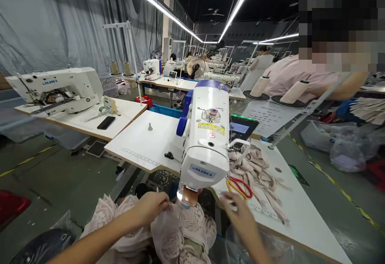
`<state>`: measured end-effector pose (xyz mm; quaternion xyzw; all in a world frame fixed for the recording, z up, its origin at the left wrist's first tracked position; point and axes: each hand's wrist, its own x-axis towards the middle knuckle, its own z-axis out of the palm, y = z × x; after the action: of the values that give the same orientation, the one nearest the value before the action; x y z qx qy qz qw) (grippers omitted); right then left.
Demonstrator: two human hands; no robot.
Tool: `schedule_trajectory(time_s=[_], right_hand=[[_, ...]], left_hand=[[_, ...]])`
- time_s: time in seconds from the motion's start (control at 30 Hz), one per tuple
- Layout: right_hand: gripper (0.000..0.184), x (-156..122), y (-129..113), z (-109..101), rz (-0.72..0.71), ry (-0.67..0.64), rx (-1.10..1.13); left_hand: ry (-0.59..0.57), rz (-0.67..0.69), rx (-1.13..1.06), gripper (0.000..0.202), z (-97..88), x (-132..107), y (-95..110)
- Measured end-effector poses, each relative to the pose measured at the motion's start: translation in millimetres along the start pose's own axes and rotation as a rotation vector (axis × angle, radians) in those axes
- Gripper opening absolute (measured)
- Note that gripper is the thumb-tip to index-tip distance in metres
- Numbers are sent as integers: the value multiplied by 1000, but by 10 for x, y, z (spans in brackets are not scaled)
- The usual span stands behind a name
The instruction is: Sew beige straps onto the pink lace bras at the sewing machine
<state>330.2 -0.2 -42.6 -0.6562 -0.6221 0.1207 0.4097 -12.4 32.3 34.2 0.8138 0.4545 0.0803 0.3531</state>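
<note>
My left hand (155,206) pinches the edge of a pale pink lace bra (173,230), just left of the needle area of a white JUKI sewing machine (207,148). More lace pieces (105,216) are heaped over my lap below that forearm. My right hand (239,212), smeared by motion, is closed at the table's front edge. A small greyish item shows between its fingers, too blurred to name. Just beyond those fingers lie scissors (245,188) with red and orange handles. Behind them spreads a tangled pile of beige fabric straps (255,166).
On the left table stand another JUKI machine (60,89) and a black phone (106,122). Thread cones (260,86) rise at the back right, near a co-worker in a pink top (288,71). A control screen (240,127) sits behind the machine head. Plastic bags (345,152) line the right floor.
</note>
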Motion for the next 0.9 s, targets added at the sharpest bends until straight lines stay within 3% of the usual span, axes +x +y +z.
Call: schedule_trajectory(time_s=[0.1, 0.17, 0.23, 0.3, 0.43, 0.5, 0.57, 0.7, 0.83, 0.9], right_hand=[[34, -560, -425, 321, -32, -329, 292], [58, -823, -636, 525, -57, -428, 360], [78, -951, -793, 652, -24, -444, 468], [67, -976, -932, 675, 87, -377, 634], [43, -851, -1197, 509, 392, -114, 727], [35, -726, -1280, 412, 456, -65, 695], [32, -575, -1294, 343, 471, -57, 691], [26, -252, -1143, 282, 440, -71, 590], [18, 58, -964, 269, 354, -117, 471], [13, 188, -911, 270, 279, -151, 402]], left_hand=[[114, 150, 189, 15, 221, -4, 4], [113, 260, 289, 20, 374, -17, 44], [82, 313, 283, 27, 483, -40, 127], [77, 326, 176, 32, 539, -65, 255], [80, 208, -214, 41, 561, -69, 541], [95, 103, -419, 44, 556, -46, 623], [134, 31, -481, 46, 540, -22, 630], [267, 39, -198, 35, 478, 28, 482], [283, 208, 115, 36, 432, 119, 374], [297, 224, 223, 38, 418, 171, 380]])
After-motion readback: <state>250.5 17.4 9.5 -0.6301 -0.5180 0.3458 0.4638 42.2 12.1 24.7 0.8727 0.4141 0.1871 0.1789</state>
